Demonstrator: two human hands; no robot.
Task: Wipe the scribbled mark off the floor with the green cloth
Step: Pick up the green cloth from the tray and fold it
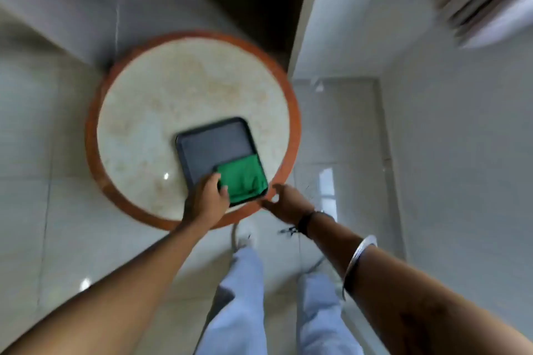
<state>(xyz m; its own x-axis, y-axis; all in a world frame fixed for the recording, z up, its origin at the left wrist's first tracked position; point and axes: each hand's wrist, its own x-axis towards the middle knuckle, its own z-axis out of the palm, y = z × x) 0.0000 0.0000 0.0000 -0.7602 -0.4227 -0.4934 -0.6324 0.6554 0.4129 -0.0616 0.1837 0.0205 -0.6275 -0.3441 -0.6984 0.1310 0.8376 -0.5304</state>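
Two bare arms reach out ahead of us over a glossy tiled floor [43,210], and the whole shot is pretty motion-blurred. Biggest thing in front is a round table [121,196] with a speckled cream top and an orange-brown rim. On its near side sits a dark tray [207,144], rectangular with rounded corners, tilted a bit relative to us. The green cloth [243,179] lies folded in the tray's near right corner, filling roughly a third of it.

Our left hand [206,199] is on the tray's near edge, fingers curled down onto the cloth's left edge; we can't tell through the blur if it's actually pinching the fabric. Our right hand [288,203] hovers just off the tray's right corner over the table rim, fingers loosely spread, gripping nothing. That wrist has a dark thread band [302,223] and a metal bangle [357,259] further up the forearm.

A faint dark scribble [307,186] shows on the floor just right of the table.
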